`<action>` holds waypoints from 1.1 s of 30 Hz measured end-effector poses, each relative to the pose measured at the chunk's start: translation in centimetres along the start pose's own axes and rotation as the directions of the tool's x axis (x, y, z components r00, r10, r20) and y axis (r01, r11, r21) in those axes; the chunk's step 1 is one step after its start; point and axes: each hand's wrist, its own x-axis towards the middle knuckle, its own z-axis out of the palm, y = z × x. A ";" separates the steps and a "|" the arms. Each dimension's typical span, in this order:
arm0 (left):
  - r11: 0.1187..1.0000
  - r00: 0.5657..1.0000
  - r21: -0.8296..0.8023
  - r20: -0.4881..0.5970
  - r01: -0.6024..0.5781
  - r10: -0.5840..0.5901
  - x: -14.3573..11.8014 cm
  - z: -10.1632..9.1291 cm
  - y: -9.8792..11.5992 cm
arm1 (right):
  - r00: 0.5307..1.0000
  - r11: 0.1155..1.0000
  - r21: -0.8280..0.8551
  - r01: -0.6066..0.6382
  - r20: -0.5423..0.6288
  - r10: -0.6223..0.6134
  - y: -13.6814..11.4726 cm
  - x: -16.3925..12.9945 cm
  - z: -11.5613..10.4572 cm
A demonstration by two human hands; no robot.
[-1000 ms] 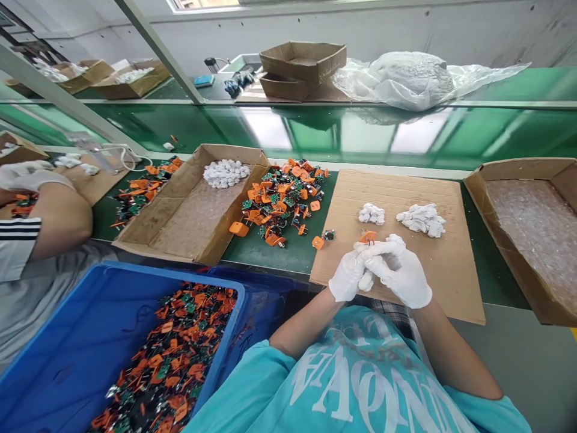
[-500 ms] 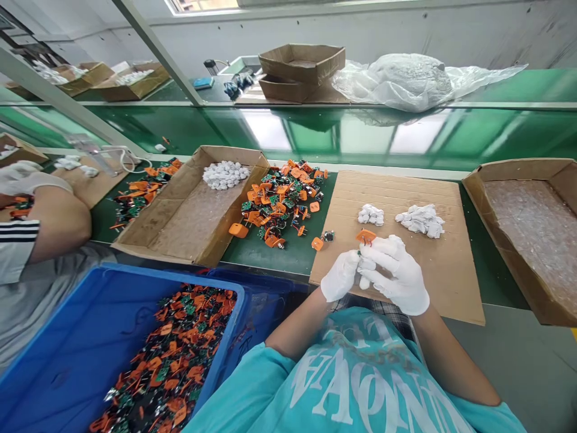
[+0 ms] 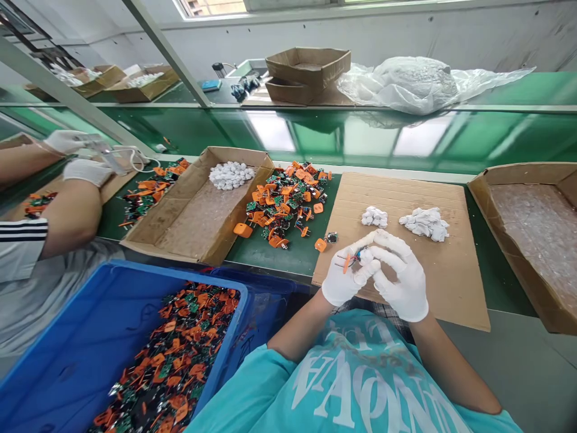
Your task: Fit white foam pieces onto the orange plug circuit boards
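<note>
Both my hands wear white gloves and meet above the front of a cardboard sheet (image 3: 446, 279). My left hand (image 3: 341, 282) pinches a small orange plug assembly (image 3: 347, 263) with metal pins and wires. My right hand (image 3: 403, 276) is bent round toward it, its fingertips closed at the assembly's wired end, where white glove and any white part are hard to tell apart. Beyond my hands lie a small heap of white pieces (image 3: 374, 216) and a wider heap of white pieces (image 3: 424, 224). A loose orange plug with a circuit board (image 3: 321, 245) lies left of them.
A pile of orange plug assemblies (image 3: 288, 201) lies left of the sheet, beside a cardboard tray (image 3: 189, 225) holding white parts. A blue bin (image 3: 58, 355) of assemblies stands lower left. Another cardboard box (image 3: 509, 246) is at right. A co-worker's gloved hands (image 3: 88, 171) are far left.
The orange plug has turned and moved down and left between my fingers, its pins now showing. My right fingers have arched over. The co-worker's hands have moved up to the clear fixture.
</note>
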 end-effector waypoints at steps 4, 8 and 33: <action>0.997 0.999 0.063 0.023 -0.039 0.037 0.4 -0.2 0.5 | 1.000 0.999 -0.030 -0.026 0.014 0.027 -0.4 0.1 -0.1; 0.987 1.000 0.159 -0.010 0.019 -0.018 0.2 -0.7 -0.1 | 0.997 0.991 -0.117 0.066 0.045 -0.061 -0.2 0.2 -0.5; 0.721 0.877 -0.500 0.283 0.480 -0.388 -0.6 1.2 -3.2 | 0.970 0.979 0.203 0.020 0.233 -0.068 0.9 0.8 -0.3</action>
